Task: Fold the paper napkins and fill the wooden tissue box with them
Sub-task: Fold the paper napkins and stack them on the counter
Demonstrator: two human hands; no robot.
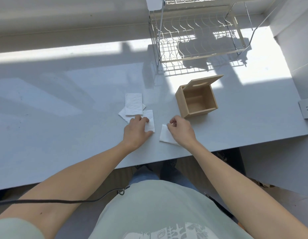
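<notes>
**Napkins Under Both Hands, Box Waiting Open**

Lying flat on the pale grey surface (63,118), near its front edge: several white paper napkins. Sitting under the left hand (136,132): one folded napkin (150,123), with the fingers (144,119) curled down and pressing on its left side, thumb lying along its bottom edge. Resting just behind it, up and to the left: a small pile of napkins (133,104), the top one folded into a tall shape, the ones below poking out at the corners. Touching the pressed napkin at one edge, or so it seems.

Lying a little to the right, apart from the first: another napkin (165,135), half hidden under the right hand (181,130). Pinching at its top corner with thumb and fingers (172,121) close together; hard to tell how tight.

Standing just behind the right hand: the wooden tissue box (181,100), open at the top and showing only bare wood inside. Leaning up at the back of it: the wooden lid (205,81) with a long slot.

Standing farther back, well apart, in bright sun: a white wire dish rack (198,37), throwing striped shadows. Showing at the far right edge: a white wall socket (305,109). Crossing the left arm lower down: a black cable (54,201).
</notes>
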